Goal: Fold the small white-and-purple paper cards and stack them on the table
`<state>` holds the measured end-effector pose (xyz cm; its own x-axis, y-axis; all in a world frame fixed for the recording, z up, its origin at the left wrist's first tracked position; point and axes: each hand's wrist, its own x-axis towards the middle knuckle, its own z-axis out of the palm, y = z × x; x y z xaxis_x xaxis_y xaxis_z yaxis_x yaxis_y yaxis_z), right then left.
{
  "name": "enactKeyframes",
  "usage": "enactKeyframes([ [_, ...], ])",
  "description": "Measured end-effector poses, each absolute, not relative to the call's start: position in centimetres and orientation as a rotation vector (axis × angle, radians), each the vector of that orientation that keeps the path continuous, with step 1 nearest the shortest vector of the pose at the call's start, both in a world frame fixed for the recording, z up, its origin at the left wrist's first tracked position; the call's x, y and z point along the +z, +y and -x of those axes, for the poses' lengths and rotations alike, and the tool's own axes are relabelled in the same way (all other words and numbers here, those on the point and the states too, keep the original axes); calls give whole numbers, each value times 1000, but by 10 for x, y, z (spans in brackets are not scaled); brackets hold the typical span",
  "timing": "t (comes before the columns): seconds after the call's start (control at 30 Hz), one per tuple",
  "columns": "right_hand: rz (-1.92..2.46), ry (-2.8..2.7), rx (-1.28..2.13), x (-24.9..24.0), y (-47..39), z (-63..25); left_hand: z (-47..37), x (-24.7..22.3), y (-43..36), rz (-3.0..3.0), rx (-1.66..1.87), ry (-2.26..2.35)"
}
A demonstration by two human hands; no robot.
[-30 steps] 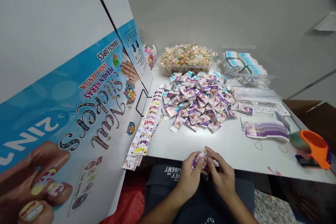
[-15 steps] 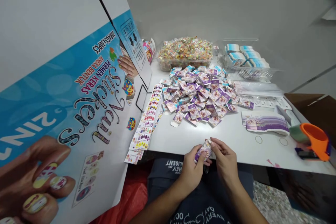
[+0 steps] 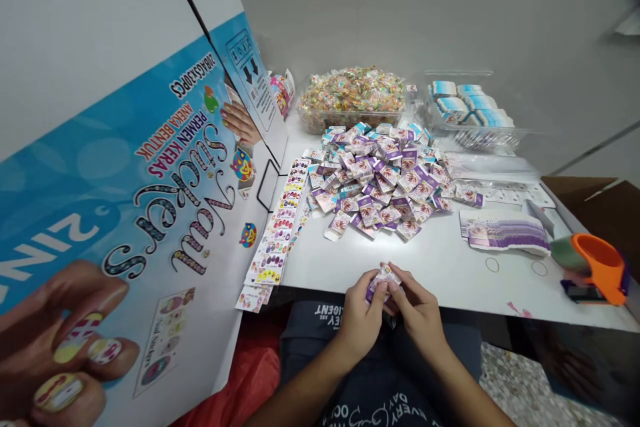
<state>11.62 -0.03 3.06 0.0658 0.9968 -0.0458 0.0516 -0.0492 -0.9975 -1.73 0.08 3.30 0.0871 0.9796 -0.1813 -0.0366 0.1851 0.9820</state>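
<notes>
At the table's front edge, a small purple-and-white printed box [image 3: 384, 276] is held between both hands. My left hand [image 3: 361, 313] wraps its fingers round the box's left side, thumb on its face. My right hand [image 3: 421, 310] grips the right end, with its thumb pressed on the front and its fingers behind. The fingers partly hide the box. Beyond the hands lies a heap of similar small boxes [image 3: 373, 207], purple and blue.
A tub of wrapped candies [image 3: 350, 117] and a tray of blue-white cards [image 3: 470, 107] stand behind the heap. Sticker sheets [image 3: 280, 240] lie left, beside a big printed carton [image 3: 165, 167]. At right are flat purple cards [image 3: 505, 233], rubber bands [image 3: 493, 265] and an orange tape dispenser [image 3: 603, 267].
My right hand has moved left and closed in on the box, its thumb now across the front. The box has shifted slightly left and up in the fingers.
</notes>
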Motion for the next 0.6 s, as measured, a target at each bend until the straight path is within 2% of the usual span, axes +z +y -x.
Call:
enactKeyframes([
  [0.1, 1364, -1162, 1297, 32, 19, -125, 18, 25, 1, -978, 956, 1169],
  [0.2, 1342, -1010, 1271, 40, 51, -140, 17, 20, 0, -957, 1000, 1170],
  [0.3, 1201, -805, 1226, 53, 87, -156, 15, 18, 2, -884, 1053, 1144],
  [0.43, 998, -796, 1278, 61, 117, -179, 14, 17, 7, -841, 1102, 1118],
  [0.5, 1052, -831, 1087, 53, 120, -194, 15, 17, 9, -838, 1091, 1113],
  [0.6, 1355, -903, 585, 31, 113, -226, 15, 15, 9, -837, 1072, 1113],
])
